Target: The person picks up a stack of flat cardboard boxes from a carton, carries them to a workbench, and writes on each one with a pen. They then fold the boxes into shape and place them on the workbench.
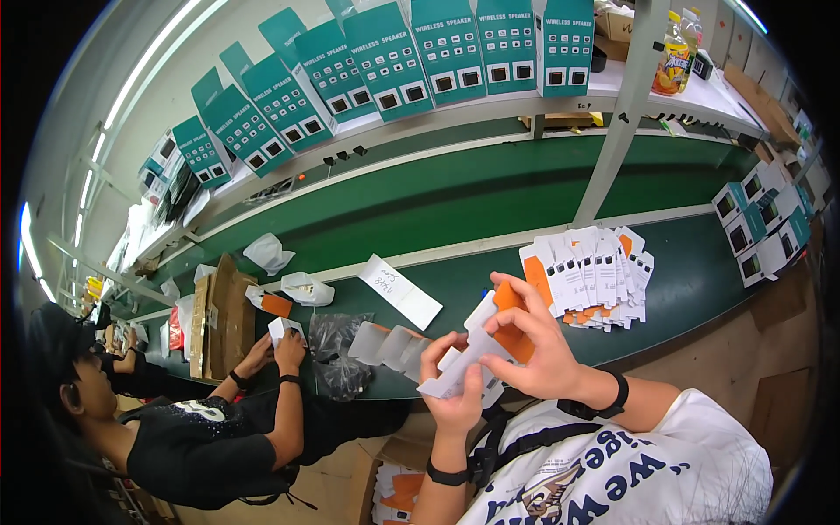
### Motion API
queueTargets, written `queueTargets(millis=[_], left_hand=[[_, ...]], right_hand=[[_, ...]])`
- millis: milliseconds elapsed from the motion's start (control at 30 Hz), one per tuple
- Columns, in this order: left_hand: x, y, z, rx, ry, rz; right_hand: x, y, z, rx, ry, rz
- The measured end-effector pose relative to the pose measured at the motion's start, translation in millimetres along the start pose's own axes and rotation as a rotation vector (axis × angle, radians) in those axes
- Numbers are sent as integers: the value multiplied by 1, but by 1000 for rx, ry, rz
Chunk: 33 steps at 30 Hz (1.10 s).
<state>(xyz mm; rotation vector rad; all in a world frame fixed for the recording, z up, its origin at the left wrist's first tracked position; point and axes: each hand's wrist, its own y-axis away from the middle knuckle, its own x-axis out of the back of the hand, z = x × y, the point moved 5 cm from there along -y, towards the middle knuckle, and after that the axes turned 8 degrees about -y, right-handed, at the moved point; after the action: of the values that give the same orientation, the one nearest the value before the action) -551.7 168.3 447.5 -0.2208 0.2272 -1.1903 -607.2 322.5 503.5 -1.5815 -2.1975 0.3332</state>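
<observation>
Over the front edge of the green bench, both my hands hold one small white carton (pixel 468 374) with an orange inner flap. My left hand (pixel 453 398) is closed around its lower end, thumb on the near face. My right hand (pixel 547 354) grips the carton's upper end by the orange flap, fingers curled over it. The carton is tilted, with flaps standing out; its inside cannot be seen. Beyond my right hand lies a fanned pile of flat white and orange cartons (pixel 591 276). Left of my left hand, several pale folded pieces (pixel 385 346) stand in a row on the bench.
A co-worker (pixel 210 429) at my left handles a small white box (pixel 284 331). Dark plastic bags (pixel 339 354) and a handwritten white card (pixel 400 291) lie between us. An open brown carton (pixel 229 315) stands farther left. Teal boxes (pixel 455 48) line the shelf; more boxes (pixel 761 223) are stacked right.
</observation>
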Motion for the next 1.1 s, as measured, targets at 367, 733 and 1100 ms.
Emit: queueTargets(millis=[367,733,1100], left_hand=[[8,-11,-16,23,-203,172],[0,-2,-26,334,527,-215],[-2,-16,-11,273,525,-331]], right_hand=[[14,21,0,-187,-338,82],[-3,20,4,-40,-138,-431],[21,7,25,-148,63,91]])
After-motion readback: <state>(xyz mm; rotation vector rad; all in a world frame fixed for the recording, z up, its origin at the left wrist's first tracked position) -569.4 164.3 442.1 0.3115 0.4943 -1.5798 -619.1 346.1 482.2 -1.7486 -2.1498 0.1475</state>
